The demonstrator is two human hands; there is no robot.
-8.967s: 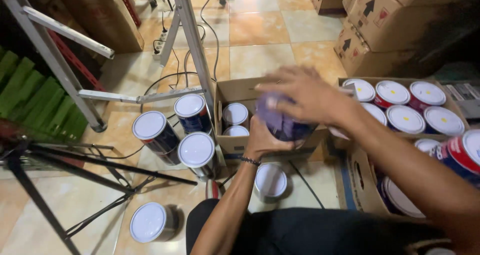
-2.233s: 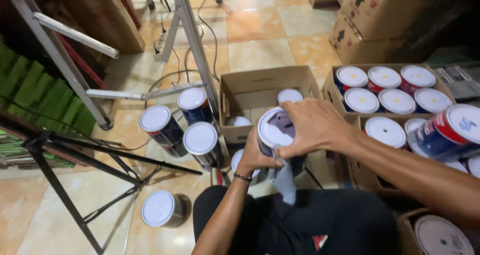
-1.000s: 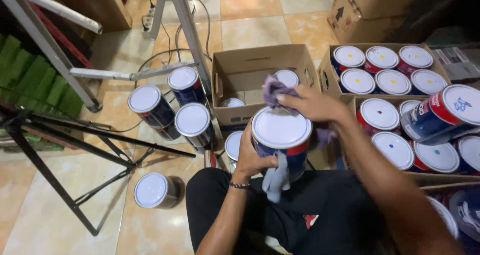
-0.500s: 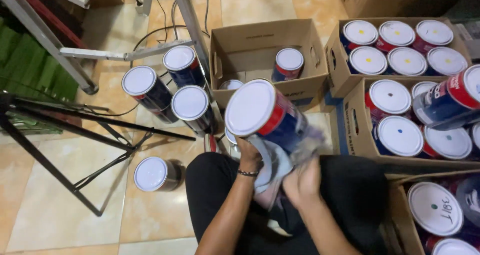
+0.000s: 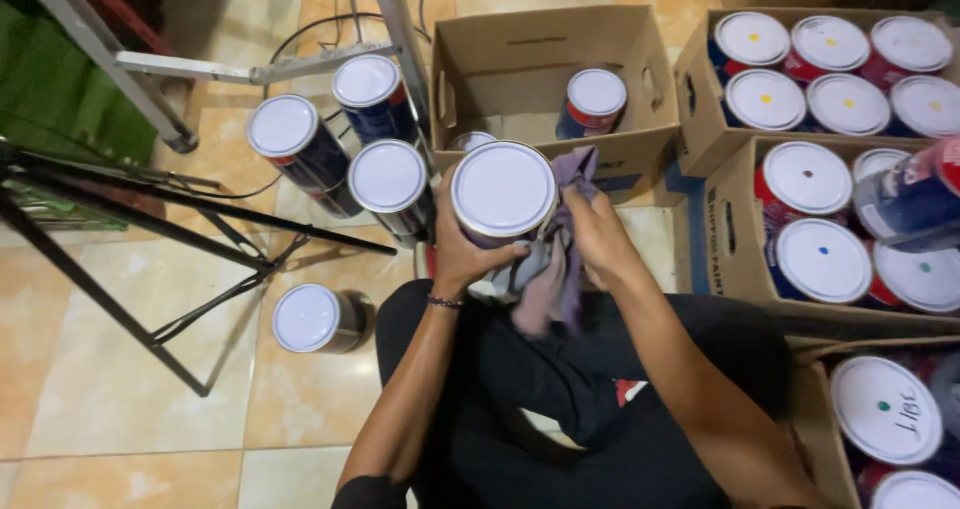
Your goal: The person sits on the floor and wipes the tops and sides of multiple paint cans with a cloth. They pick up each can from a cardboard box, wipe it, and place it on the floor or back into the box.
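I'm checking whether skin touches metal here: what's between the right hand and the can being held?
In the head view, a greyish-purple cloth lies between the right hand and the white-lidded can; the left hand grips the can directly.

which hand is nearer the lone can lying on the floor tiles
Left. The left hand, gripping the side of the held paint can, is on the side toward the lone can on the tiles. The right hand, holding the grey cloth, is farther off.
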